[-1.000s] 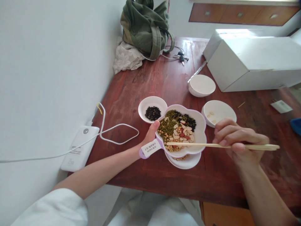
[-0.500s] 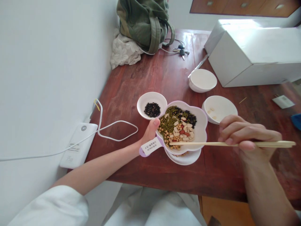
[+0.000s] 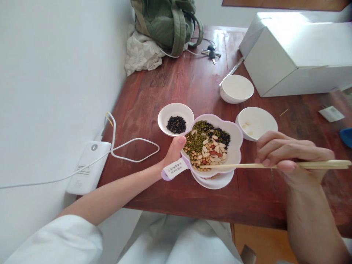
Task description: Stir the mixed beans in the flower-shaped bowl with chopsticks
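My left hand (image 3: 176,150) grips a flower-shaped bowl (image 3: 233,137) with a purple rim and a labelled handle, thumb on the rim and fingers hidden beneath. Inside it lie green beans (image 3: 196,141), black beans (image 3: 226,137), yellow soybeans (image 3: 194,156) and peanuts (image 3: 218,150). My right hand (image 3: 294,154) is closed around chopsticks (image 3: 247,166), whose tips rest among the soybeans near the bowl's front edge. Partly covered under the flower-shaped bowl is a white bowl (image 3: 217,184) with some soybeans showing. Just behind on the left, another white bowl (image 3: 162,119) holds black beans.
Two more white bowls stand behind: one (image 3: 238,88) farther back, one (image 3: 271,123) with a few pale pieces. A white box (image 3: 275,58) fills the back right. Keys (image 3: 211,54) lie near a green bag (image 3: 156,25). A power bank (image 3: 89,168) with a cable leans leftward by the wall.
The chopstick tips have shifted slightly right along the bowl's front edge, and the peanuts have moved a little. The whole view has tilted slightly downward.
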Available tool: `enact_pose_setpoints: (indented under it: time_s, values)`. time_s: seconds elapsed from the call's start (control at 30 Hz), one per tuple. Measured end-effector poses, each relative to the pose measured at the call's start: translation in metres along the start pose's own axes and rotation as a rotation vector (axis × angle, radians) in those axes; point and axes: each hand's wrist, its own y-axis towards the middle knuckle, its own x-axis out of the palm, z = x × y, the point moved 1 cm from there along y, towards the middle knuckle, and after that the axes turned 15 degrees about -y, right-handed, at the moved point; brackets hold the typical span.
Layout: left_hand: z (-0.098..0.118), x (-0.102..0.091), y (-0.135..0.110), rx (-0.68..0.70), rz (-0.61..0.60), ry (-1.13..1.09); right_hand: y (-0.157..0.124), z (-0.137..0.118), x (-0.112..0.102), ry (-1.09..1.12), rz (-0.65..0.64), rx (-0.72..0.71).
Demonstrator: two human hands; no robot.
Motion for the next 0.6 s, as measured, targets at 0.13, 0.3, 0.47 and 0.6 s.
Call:
enact_pose_setpoints:
  time_s: [0.13, 0.3, 0.47, 0.6]
  values:
    - [-0.0002, 0.0006, -0.001, 0.014, -0.014, 0.019, 0.001, -0.0004, 0.0004, 0.036, -0.021, 0.054]
    - [-0.0012, 0.0017, -0.0015, 0.026, -0.051, 0.026, -0.0012, 0.0015, 0.0023, 0.094, 0.003, 0.138]
    - [-0.0019, 0.0035, -0.0029, 0.026, -0.06, 0.015, -0.0061, 0.0048, 0.0008, 0.092, 0.013, 0.203]
    - [-0.002, 0.004, -0.0017, 0.014, -0.031, -0.015, -0.0085, 0.0087, -0.0003, 0.111, 0.021, 0.248]
